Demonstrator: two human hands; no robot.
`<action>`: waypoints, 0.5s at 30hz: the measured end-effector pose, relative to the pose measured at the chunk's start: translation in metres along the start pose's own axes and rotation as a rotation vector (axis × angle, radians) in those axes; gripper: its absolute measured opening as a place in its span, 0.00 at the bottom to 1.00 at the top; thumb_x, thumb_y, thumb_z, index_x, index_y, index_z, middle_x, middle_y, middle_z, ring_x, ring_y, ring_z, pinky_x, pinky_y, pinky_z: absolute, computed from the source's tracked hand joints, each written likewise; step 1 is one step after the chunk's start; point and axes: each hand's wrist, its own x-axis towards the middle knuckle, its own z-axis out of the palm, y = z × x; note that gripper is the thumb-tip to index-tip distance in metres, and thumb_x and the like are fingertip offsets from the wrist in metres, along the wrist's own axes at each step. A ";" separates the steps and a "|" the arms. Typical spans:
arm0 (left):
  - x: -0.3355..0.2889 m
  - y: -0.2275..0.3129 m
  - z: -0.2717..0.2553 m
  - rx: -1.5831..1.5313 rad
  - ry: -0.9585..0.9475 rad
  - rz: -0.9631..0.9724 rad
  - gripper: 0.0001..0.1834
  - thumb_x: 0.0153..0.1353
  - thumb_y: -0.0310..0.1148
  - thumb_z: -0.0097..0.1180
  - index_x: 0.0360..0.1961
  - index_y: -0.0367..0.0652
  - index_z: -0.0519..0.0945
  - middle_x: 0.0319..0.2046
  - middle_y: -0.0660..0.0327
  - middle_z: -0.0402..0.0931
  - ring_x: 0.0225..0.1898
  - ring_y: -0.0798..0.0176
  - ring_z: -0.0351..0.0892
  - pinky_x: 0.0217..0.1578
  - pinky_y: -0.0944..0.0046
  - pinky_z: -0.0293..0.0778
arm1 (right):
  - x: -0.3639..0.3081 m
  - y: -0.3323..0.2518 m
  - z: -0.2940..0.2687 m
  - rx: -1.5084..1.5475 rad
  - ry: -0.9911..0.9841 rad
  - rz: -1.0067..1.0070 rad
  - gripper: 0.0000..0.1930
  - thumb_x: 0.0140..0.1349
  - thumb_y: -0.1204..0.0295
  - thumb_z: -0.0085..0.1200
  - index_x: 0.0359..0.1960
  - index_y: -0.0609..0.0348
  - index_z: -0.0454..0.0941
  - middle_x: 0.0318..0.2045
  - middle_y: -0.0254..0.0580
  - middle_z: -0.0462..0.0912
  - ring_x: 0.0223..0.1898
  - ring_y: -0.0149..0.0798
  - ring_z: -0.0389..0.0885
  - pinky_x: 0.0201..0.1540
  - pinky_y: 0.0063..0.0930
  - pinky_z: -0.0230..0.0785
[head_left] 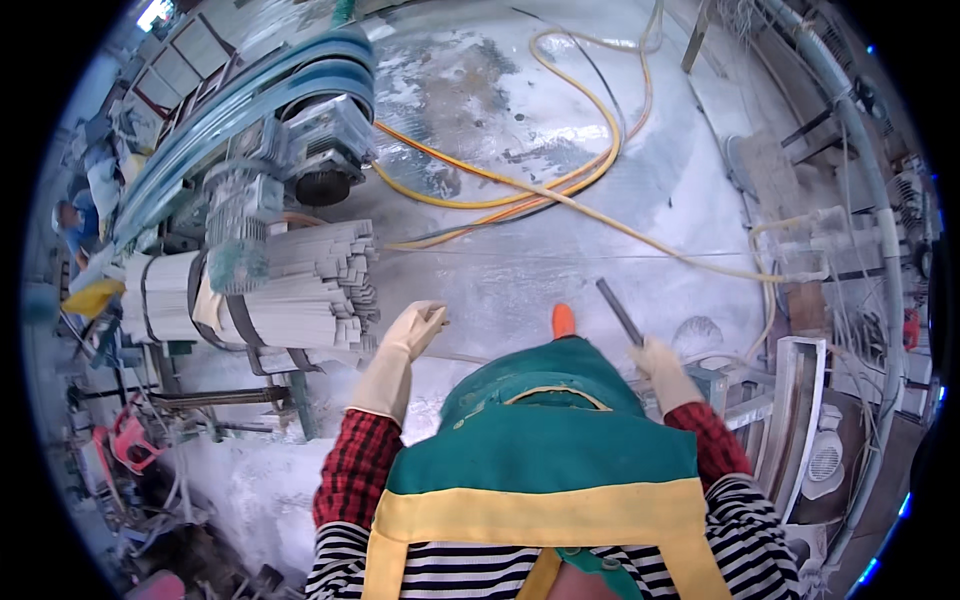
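Note:
Both my hands wear cream rubber gloves with red-and-black checked sleeves above them. My right hand (662, 368) is closed around the lower end of a short dark grey bar (620, 312), which tilts up and to the left, over the floor. My left hand (415, 332) hangs empty, its fingers loosely bent and a little apart. Close to its left lies a big strapped bundle of pale angled strips (300, 285), their uneven ends facing me from the left. I wear a green apron (540, 460) with yellow trim.
A machine with blue guards (260, 85) and motors stands over the bundle. Yellow and orange hoses (600, 160) loop across the dusty wet floor (660, 240). At right are a metal frame (795, 420) and pipes (885, 240). Another person (75, 225) is at far left.

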 end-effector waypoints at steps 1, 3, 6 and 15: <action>0.008 -0.008 0.009 -0.144 -0.006 -0.024 0.27 0.71 0.44 0.49 0.62 0.35 0.73 0.49 0.52 0.84 0.49 0.60 0.84 0.51 0.64 0.76 | 0.016 -0.024 -0.026 -0.005 -0.093 -0.015 0.23 0.57 0.53 0.52 0.43 0.60 0.80 0.23 0.48 0.84 0.25 0.46 0.85 0.33 0.40 0.76; 0.023 0.010 0.015 -0.083 -0.108 -0.037 0.27 0.71 0.45 0.49 0.63 0.35 0.73 0.50 0.51 0.83 0.49 0.60 0.83 0.51 0.64 0.75 | 0.044 -0.050 -0.080 0.007 -0.164 -0.031 0.22 0.58 0.53 0.52 0.40 0.62 0.78 0.21 0.46 0.83 0.22 0.41 0.84 0.28 0.38 0.76; 0.034 0.047 0.025 -0.121 -0.125 -0.035 0.27 0.71 0.44 0.49 0.63 0.36 0.73 0.50 0.51 0.83 0.50 0.60 0.83 0.52 0.64 0.75 | 0.077 -0.057 -0.125 0.057 -0.123 -0.052 0.24 0.58 0.52 0.53 0.42 0.62 0.79 0.22 0.47 0.84 0.23 0.42 0.85 0.29 0.39 0.76; 0.092 0.028 0.001 -0.257 -0.064 -0.181 0.26 0.72 0.43 0.48 0.62 0.33 0.73 0.49 0.51 0.83 0.50 0.61 0.83 0.50 0.65 0.76 | 0.099 -0.060 -0.130 0.053 -0.223 0.038 0.26 0.57 0.51 0.53 0.44 0.63 0.79 0.25 0.49 0.86 0.26 0.47 0.87 0.38 0.41 0.79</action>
